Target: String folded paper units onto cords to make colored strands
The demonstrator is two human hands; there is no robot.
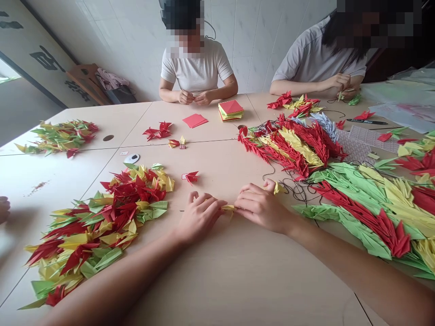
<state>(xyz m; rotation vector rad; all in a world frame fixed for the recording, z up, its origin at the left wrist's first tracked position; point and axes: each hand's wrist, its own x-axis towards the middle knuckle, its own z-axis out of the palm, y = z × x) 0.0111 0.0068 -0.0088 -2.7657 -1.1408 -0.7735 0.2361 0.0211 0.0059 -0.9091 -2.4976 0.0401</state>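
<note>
A small yellow folded paper crane lies between my two hands above the table. My left hand is closed in a pinch on its left side. From the other side, my right hand pinches it with thumb and fingers. A thin dark tip, perhaps a needle, pokes out left of my left hand. Just past my right hand is another yellow piece of folded paper, close to loose black thread. Left of my hands spreads a big pile of red, yellow and green cranes.
Strung cranes lie in rows and a bundle at right. A stack of square paper, red sheets and a smaller crane pile sit farther back. Two people work across the table; another hand shows at left.
</note>
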